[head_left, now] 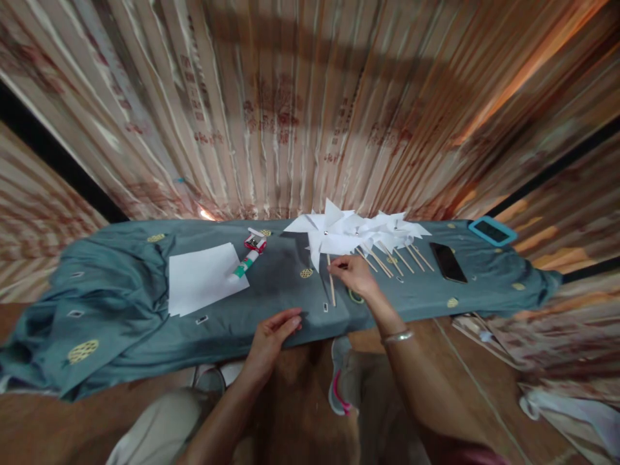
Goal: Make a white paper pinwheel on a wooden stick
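My right hand (pixel 356 274) is closed, its fingertips pinched at the wooden stick (pixel 332 290) of a white paper pinwheel (pixel 325 234). That pinwheel lies on the cloth-covered table, at the left end of a row of overlapping pinwheels (pixel 394 227) whose sticks point toward me. Near the table's front edge my left hand (pixel 276 332) hovers with loosely bent fingers and nothing visible in them. A ring-shaped yellow-green thing (pixel 356 296) is partly hidden under my right wrist.
White paper sheets (pixel 198 278) lie on the left, with a green-and-white glue stick (pixel 246 263) across their edge. Beside it is a small red box (pixel 255 242). A black phone (pixel 448 263) and a blue-framed device (pixel 493 230) are on the right. The grey-green cloth (pixel 285 284) bunches at the left.
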{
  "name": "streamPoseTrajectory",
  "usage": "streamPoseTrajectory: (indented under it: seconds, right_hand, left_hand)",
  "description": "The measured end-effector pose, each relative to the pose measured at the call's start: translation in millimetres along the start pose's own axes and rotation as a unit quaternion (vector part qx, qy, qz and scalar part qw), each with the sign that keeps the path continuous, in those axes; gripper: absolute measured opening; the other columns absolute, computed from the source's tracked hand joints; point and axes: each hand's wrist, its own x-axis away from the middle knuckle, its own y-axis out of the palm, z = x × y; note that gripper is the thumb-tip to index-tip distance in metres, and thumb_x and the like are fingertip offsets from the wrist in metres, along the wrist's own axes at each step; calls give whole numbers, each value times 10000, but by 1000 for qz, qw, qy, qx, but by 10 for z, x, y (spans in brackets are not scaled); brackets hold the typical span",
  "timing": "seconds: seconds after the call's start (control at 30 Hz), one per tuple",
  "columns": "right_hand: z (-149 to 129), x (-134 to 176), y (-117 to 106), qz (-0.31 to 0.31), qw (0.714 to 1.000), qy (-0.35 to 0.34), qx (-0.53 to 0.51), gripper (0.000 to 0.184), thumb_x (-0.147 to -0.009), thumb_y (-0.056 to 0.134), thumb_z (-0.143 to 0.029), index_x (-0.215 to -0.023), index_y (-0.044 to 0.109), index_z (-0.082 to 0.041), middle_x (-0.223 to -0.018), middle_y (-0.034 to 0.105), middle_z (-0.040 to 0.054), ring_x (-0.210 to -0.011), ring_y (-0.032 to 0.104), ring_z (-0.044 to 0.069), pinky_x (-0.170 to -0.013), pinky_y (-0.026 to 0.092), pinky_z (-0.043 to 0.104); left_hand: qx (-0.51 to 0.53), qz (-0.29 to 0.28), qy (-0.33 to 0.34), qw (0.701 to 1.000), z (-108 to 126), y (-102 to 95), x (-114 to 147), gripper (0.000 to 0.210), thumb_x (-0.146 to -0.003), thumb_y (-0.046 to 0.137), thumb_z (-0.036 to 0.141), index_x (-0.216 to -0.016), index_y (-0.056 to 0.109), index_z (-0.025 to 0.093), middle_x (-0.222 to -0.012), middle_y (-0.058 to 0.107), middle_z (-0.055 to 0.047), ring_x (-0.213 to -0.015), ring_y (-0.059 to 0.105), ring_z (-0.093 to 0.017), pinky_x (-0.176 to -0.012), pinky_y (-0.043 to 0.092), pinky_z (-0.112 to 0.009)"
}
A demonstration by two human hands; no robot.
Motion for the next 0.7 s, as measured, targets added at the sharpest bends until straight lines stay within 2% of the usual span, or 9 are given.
streamPoseTrajectory:
  seconds: [0.13,0.27,0.47,0.6,0.7]
  right_hand:
    - [-122,-240,-52,1,993,16,116,96,-677,667,-243,-619,736,-209,-630,708,2,-687,650,196,-630,423,267]
    - [-190,-387,78,-13,978,39,206,97,-698,667,-232,-689,761,-210,-672,728,18,-757,680,206,-649,444,253]
    - [-221,-505,255,-30,952,77,296,161,-739,674,-235,-851,771,-172,-886,757,101,-926,691,241,-756,485,262]
    - [-237,-541,273,-51,938,99,329,181,-795,672,-270,-913,747,-154,-953,735,107,-994,670,244,-835,497,285]
    - [-234,-552,258,-71,929,111,345,272,-890,613,-320,-1100,648,-152,-1122,655,98,-1020,633,229,-870,519,376]
  left_hand:
    - [4,-12,2,1000,-2,-10,7,328,-535,826,370,-811,790,197,-757,755,-48,-703,636,-169,-734,480,-279]
    - [12,-20,6,1000,-12,-41,0,336,-533,832,375,-816,793,198,-725,751,-46,-685,625,-160,-704,469,-260]
    - [11,-23,3,1000,7,-71,21,371,-539,834,378,-850,789,181,-770,759,-59,-697,638,-164,-722,482,-269]
    - [11,-24,-4,1000,19,-75,40,363,-544,829,380,-842,787,176,-740,753,-51,-700,642,-165,-722,488,-270]
    - [13,-30,2,999,14,-82,46,358,-551,826,385,-837,786,173,-730,750,-51,-701,642,-168,-723,489,-274]
